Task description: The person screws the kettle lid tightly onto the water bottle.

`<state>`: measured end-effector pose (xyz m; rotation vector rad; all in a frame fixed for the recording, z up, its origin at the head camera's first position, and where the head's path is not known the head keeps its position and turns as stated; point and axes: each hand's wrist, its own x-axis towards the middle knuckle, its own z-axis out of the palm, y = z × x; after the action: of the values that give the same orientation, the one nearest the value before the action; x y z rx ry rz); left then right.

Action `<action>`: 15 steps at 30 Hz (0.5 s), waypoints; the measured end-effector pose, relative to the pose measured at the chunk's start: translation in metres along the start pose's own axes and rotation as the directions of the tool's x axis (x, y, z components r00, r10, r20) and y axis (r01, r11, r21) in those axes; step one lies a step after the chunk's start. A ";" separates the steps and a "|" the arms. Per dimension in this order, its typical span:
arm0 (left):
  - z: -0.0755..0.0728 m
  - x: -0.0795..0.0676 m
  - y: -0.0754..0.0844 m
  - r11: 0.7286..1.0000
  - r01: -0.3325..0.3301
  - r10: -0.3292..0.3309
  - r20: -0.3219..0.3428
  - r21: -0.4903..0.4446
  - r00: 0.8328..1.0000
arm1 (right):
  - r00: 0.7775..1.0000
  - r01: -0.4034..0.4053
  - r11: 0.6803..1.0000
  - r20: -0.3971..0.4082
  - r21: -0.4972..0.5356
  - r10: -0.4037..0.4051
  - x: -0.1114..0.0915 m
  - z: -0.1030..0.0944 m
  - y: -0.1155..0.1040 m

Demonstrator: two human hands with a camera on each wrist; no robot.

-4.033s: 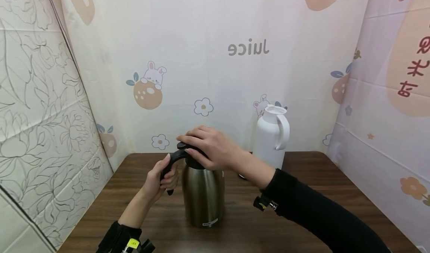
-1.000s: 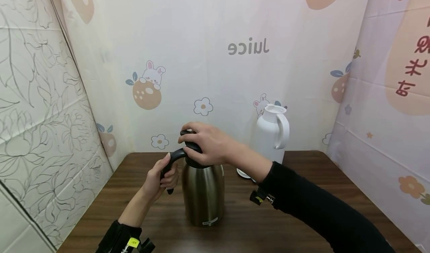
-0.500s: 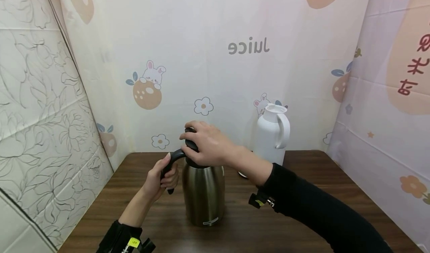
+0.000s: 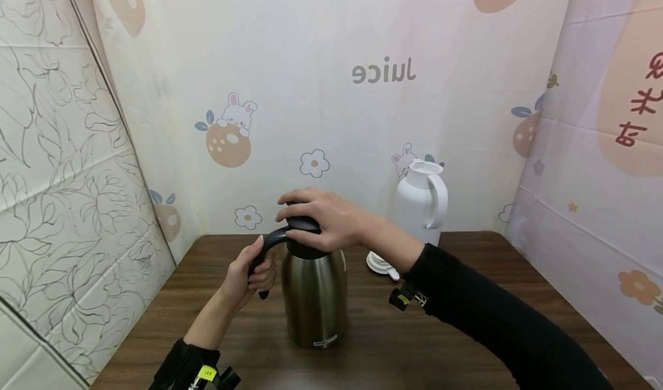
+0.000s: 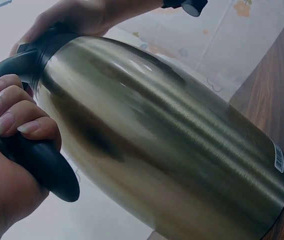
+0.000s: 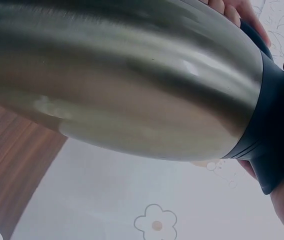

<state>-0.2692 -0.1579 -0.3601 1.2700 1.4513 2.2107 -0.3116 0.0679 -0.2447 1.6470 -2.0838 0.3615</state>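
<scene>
A brushed metal thermos jug (image 4: 315, 304) with a black collar, spout and handle stands upright on the table. My left hand (image 4: 243, 275) grips its black handle (image 4: 273, 239); the fingers (image 5: 19, 110) wrap round it in the left wrist view. Over the jug's top, my right hand (image 4: 334, 220) holds the black lid (image 4: 303, 224), its fingers across the top and the thumb on the near side. The palm hides part of the lid. The right wrist view shows the metal body and the black spout (image 6: 272, 170).
Behind and to the right stands a white jug (image 4: 414, 209) with its mouth uncovered. A white lid (image 4: 380, 263) lies on the table before it, partly behind the right forearm. The brown wooden table (image 4: 393, 344) meets a patterned curtain (image 4: 331, 114) at the back.
The black lid looked raised and turned on edge half a second ago; now it lies flatter on the jug. My right hand has shifted slightly right and turned with it. The left hand stays put.
</scene>
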 end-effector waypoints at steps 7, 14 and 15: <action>-0.001 0.001 0.001 1.000 0.002 -0.002 -0.006 -0.001 1.000 | 0.998 -0.062 0.996 -0.025 -0.059 0.061 0.002 0.002 -0.006; -0.004 -0.001 0.001 1.000 0.017 -0.017 -0.018 0.009 1.000 | 0.979 -0.195 0.969 -0.087 -0.153 0.183 0.006 0.006 -0.021; -0.004 -0.001 0.001 1.000 0.018 -0.018 -0.020 0.012 1.000 | 0.972 -0.227 0.960 -0.098 -0.165 0.213 0.006 0.008 -0.024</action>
<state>-0.2711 -0.1616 -0.3607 1.2378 1.4800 2.2124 -0.2911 0.0530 -0.2498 1.2838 -2.1772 0.2990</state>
